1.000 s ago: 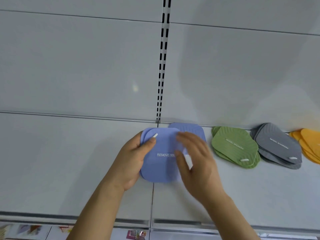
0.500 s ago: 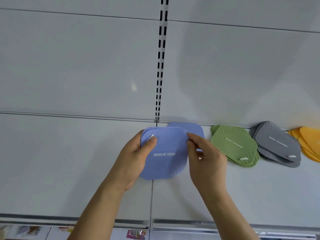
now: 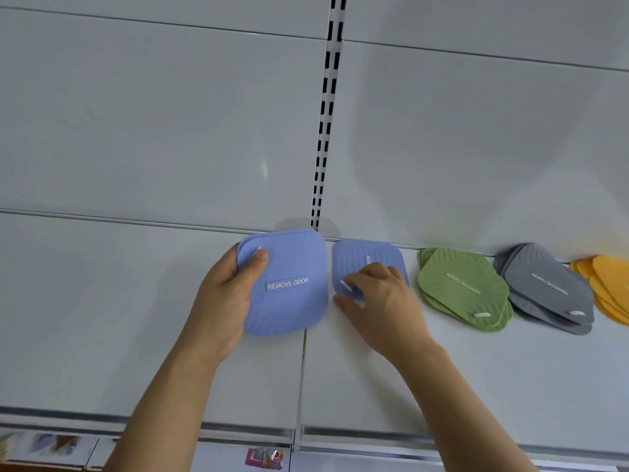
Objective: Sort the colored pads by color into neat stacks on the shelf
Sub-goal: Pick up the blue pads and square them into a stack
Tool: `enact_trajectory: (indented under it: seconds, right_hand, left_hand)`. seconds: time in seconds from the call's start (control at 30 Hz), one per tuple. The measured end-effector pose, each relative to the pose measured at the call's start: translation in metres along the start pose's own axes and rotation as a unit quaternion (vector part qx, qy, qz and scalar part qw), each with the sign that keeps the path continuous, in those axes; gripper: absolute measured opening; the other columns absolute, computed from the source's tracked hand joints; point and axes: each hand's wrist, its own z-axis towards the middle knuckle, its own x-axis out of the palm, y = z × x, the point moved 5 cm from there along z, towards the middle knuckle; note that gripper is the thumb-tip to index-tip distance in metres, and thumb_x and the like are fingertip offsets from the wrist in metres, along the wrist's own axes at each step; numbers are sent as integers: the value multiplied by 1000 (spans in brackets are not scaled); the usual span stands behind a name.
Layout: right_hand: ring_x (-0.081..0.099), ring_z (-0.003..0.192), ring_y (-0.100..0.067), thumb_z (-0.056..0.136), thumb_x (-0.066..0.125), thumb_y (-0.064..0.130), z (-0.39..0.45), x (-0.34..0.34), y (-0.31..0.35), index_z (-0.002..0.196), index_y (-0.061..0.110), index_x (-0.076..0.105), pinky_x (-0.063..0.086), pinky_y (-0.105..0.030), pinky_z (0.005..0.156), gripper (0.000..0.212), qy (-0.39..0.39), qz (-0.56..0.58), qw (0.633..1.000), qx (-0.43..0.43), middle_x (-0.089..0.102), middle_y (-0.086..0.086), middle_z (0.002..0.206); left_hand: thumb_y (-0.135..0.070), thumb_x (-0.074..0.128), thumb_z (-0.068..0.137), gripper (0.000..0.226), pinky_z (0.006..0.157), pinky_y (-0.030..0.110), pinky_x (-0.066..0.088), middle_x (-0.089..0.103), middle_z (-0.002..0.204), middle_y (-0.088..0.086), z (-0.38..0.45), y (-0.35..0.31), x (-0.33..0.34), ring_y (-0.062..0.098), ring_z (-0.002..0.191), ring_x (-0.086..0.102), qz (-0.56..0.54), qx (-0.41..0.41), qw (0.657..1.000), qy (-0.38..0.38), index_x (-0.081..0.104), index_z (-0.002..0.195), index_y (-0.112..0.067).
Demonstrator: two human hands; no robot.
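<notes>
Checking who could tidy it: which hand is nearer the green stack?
Right. The right hand rests on the lone blue pad beside the green stack; the left hand is farther left, holding blue pads.

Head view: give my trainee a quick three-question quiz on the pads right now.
1. True or false: the left hand grips the blue pads lifted off the shelf.
2. Which stack lies between the green stack and the orange pads? A) grey B) red
3. The right hand touches a single ____ pad.

Key: 1 true; 2 A, the grey stack; 3 blue.
</notes>
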Motion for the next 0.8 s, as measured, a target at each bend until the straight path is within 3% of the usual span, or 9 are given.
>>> enact_trajectory:
  seconds: [0.33,0.5,0.63,0.7,0.8]
  right_hand:
    - [56,86,-30,95,64,28,10,8,-8,79,21,71,50,-40,68,18,19,27,996,83,59,0,85]
    - [55,94,-32,103,51,27,12,10,-1,86,13,63,44,-40,73,25,37,-25,995,94,61,-6,94]
    - [59,88,-37,102,57,19,4,-13,-2,87,13,64,42,-39,70,18,-26,69,992,99,65,-10,91]
    - [57,82,-29,102,58,19,3,-32,-1,85,13,63,37,-36,67,18,-41,122,985,114,65,-4,85]
    - [55,68,-13,101,59,26,-3,-52,18,83,15,66,38,-21,58,22,-22,236,956,172,66,1,73]
  left_hand:
    - [-27,56,107,22,112,54,48,76,123,-7,-6,6,-1,18,121,68,-5,-22,1000,-22,75,119,-28]
    - [-27,56,107,22,112,52,49,76,122,-8,-8,4,-1,16,120,69,-7,-22,999,-26,75,118,-28]
    - [-28,55,108,23,111,54,49,76,122,-9,-9,1,0,17,121,69,3,-21,1000,-17,75,119,-31]
    - [-32,54,108,23,111,53,50,76,122,-12,-10,0,1,15,120,68,23,-15,999,-20,74,119,-35]
    - [-37,54,107,24,110,53,50,74,125,-15,-9,-2,8,12,121,67,32,-4,999,-13,70,124,-38]
